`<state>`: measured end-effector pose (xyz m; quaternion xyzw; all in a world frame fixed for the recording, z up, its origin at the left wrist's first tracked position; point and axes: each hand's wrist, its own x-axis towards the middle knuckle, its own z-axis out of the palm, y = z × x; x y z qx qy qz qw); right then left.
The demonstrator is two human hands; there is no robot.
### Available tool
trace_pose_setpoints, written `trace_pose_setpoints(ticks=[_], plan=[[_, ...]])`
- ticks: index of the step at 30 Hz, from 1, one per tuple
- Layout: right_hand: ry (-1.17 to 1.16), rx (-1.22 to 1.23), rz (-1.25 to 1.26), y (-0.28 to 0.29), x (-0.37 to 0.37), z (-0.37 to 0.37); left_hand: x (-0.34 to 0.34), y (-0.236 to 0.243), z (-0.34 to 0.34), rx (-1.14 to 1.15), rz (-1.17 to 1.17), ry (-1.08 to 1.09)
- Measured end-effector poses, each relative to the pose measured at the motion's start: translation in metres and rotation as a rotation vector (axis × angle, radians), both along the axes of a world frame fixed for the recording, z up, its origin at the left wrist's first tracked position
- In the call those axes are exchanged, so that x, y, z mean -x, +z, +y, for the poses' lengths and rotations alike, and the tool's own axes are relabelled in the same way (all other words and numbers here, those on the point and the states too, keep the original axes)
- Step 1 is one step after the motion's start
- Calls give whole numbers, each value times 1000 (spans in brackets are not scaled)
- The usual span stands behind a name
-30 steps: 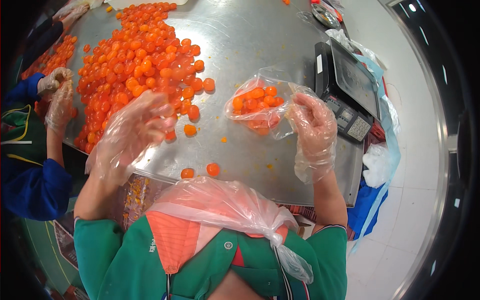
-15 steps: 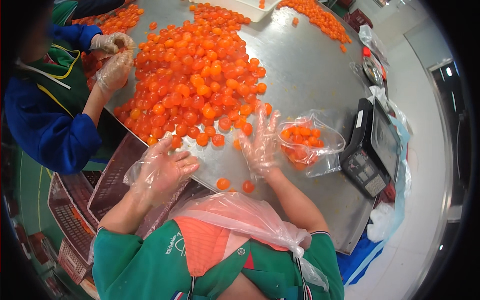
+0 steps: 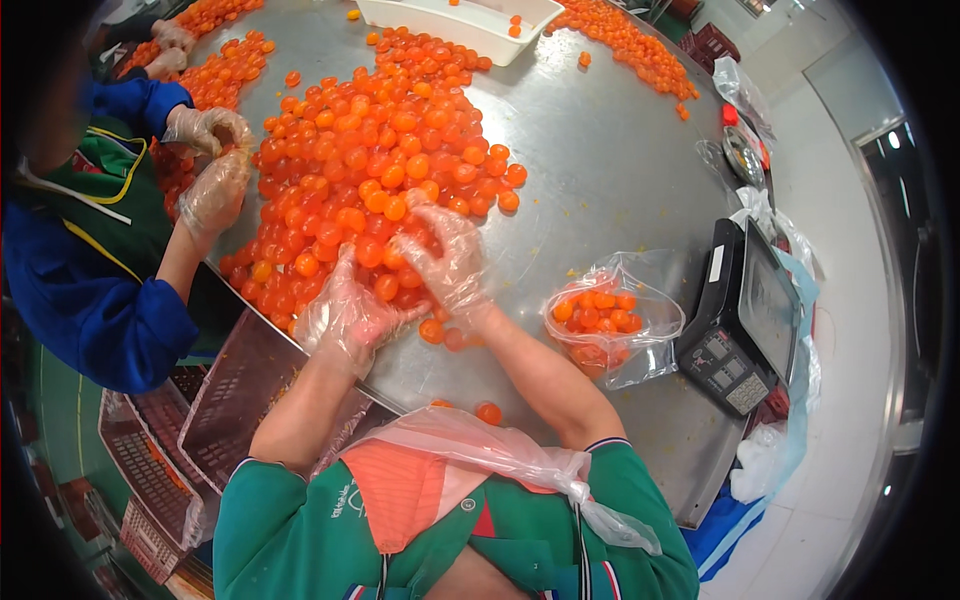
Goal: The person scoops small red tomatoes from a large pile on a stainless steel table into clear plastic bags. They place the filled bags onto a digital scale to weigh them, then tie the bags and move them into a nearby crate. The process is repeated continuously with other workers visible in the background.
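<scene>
A large heap of glossy orange salted egg yolks [image 3: 350, 160] covers the steel table [image 3: 590, 160] in front of me. Both my hands wear clear plastic gloves and cup several yolks between them at the heap's near edge. My left hand [image 3: 350, 315] curves around them from the near left, palm turned inward. From the right, my right hand [image 3: 450, 255] closes over them, its fingertips in among the yolks. Some fingers are hidden by the yolks. To the right of my right forearm stands an open clear plastic bag [image 3: 640, 345] partly filled with yolks.
A black scale [image 3: 735, 340] stands beyond the bag at the table's right. A white tray [image 3: 480, 30] sits at the far side. Close on my left, a co-worker's gloved hands [image 3: 212, 165] work over yolks. Plastic crates [image 3: 150, 455] stand below the table's left edge.
Both hands have moved inward and away from me, from apart at the heap's edge to cupped around yolks. Several loose yolks near the edge have been gathered toward the heap.
</scene>
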<state>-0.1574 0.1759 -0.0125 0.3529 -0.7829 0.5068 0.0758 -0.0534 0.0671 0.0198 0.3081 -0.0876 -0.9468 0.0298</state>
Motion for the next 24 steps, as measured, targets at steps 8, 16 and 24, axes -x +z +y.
trace_pose_setpoints(ticks=[8,16,24], plan=[[195,136,-101,30,-48,18,0,-23,18,123,280,228],[112,273,22,46,-66,54,-8,20,66,201,438,93],[-300,307,-136,94,-78,122,17,68,124,341,516,-240]])
